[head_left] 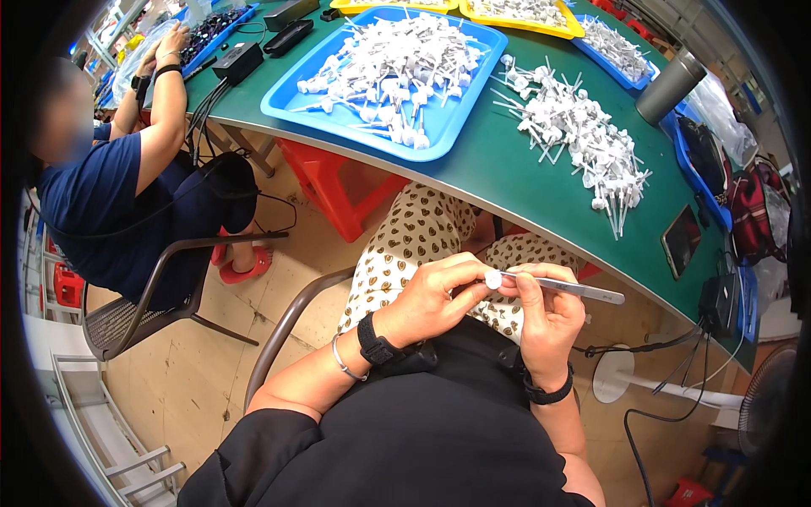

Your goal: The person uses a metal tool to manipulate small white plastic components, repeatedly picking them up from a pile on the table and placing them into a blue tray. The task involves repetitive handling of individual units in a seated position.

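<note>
Over my lap, both hands meet around a small white plastic part. The fingers of my left hand pinch this part from the left. My right hand grips metal tweezers; their tips reach toward the white part, and their blunt end points right. Whether the tips touch it is too small to tell. On the green table in front of me, a blue tray holds a heap of white plastic parts with thin stems. A loose pile of similar white parts lies to its right.
At the table's right are a grey metal flask, a phone and a black box with cables. Yellow trays stand at the back. A co-worker sits at left. A red stool is under the table; a fan stands lower right.
</note>
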{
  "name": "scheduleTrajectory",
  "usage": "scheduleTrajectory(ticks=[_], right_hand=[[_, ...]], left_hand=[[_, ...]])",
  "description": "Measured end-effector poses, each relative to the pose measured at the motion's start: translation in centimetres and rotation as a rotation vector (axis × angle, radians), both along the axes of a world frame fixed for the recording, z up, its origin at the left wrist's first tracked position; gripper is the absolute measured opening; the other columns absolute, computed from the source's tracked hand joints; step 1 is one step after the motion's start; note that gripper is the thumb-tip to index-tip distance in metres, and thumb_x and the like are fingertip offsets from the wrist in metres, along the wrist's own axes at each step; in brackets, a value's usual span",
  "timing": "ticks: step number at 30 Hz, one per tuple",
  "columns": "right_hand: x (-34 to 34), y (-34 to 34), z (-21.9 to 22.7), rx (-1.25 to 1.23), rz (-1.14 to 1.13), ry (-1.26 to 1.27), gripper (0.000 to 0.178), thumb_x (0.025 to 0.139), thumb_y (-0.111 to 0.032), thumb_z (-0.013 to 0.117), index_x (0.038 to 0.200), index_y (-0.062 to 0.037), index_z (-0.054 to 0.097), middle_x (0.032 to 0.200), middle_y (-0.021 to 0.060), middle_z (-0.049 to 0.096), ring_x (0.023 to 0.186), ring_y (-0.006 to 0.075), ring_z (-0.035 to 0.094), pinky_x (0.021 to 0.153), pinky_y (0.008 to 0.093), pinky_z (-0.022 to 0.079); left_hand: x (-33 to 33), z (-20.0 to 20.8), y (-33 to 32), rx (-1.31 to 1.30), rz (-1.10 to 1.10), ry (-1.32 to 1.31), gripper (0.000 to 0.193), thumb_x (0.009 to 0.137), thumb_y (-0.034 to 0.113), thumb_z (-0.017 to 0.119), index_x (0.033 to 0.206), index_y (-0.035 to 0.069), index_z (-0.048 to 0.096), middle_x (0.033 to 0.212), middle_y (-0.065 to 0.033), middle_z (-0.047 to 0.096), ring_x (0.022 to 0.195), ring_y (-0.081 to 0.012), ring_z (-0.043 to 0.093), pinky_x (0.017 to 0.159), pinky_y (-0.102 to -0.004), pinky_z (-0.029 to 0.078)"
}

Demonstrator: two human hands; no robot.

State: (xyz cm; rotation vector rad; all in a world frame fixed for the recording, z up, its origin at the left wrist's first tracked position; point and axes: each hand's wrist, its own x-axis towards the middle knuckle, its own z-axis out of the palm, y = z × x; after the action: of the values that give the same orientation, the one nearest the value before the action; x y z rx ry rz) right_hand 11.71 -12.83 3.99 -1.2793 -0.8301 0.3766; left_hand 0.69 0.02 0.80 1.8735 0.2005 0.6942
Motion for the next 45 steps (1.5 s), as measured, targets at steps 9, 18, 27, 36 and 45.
scheduleTrajectory(ticks=[9, 18, 27, 36, 45], right_hand=[[0.1, -0.2, 0.3, -0.066, -0.003, -0.048, 0.007, 0.096, 0.003, 0.062, 0.101, 0.0065, 0.062, 0.094, 0.01, 0.068, 0.081, 0.0147, 0.07, 0.073, 0.0265, 0.06], [0.5, -0.5, 0.9, -0.191, 0.003, -0.127, 0.006, 0.094, 0.002, 0.064, 0.099, 0.0062, 0.064, 0.093, 0.0102, 0.069, 0.076, 0.0138, 0.07, 0.071, 0.0253, 0.058], [0.2, -0.4, 0.5, -0.067, -0.038, -0.144, 0.011, 0.093, 0.001, 0.068, 0.102, 0.0054, 0.065, 0.096, 0.011, 0.07, 0.082, 0.0153, 0.07, 0.072, 0.0258, 0.057], [0.2, -0.3, 0.3, -0.064, -0.018, -0.148, 0.01, 0.093, 0.002, 0.066, 0.102, 0.0054, 0.064, 0.095, 0.0113, 0.07, 0.082, 0.0152, 0.07, 0.072, 0.0259, 0.057], [0.0, -0.2, 0.2, -0.06, -0.026, -0.09, 0.01, 0.094, 0.002, 0.065, 0.103, 0.0058, 0.063, 0.094, 0.0112, 0.07, 0.083, 0.0152, 0.071, 0.074, 0.0261, 0.058]], left_hand=[[0.0, -0.2, -0.2, 0.004, 0.005, 0.01, 0.014, 0.09, 0.0, 0.068, 0.104, 0.001, 0.069, 0.085, -0.0076, 0.065, 0.072, -0.0186, 0.063, 0.064, -0.0304, 0.049], [0.2, -0.5, -0.3, -0.024, -0.012, -0.025, 0.015, 0.09, -0.002, 0.066, 0.104, 0.0, 0.069, 0.087, -0.0084, 0.066, 0.075, -0.0182, 0.064, 0.065, -0.0297, 0.051], [0.2, -0.2, -0.3, -0.07, -0.019, -0.012, 0.014, 0.09, -0.001, 0.067, 0.104, -0.001, 0.07, 0.087, -0.008, 0.068, 0.073, -0.0155, 0.064, 0.063, -0.0285, 0.051], [0.1, 0.0, -0.2, -0.075, -0.027, -0.014, 0.012, 0.091, 0.001, 0.067, 0.103, 0.0, 0.071, 0.087, -0.0079, 0.068, 0.072, -0.0166, 0.064, 0.062, -0.0289, 0.05], [0.1, -0.1, -0.2, -0.025, -0.015, -0.02, 0.013, 0.091, 0.001, 0.067, 0.104, 0.001, 0.07, 0.088, -0.0083, 0.067, 0.075, -0.0185, 0.064, 0.065, -0.03, 0.051]])
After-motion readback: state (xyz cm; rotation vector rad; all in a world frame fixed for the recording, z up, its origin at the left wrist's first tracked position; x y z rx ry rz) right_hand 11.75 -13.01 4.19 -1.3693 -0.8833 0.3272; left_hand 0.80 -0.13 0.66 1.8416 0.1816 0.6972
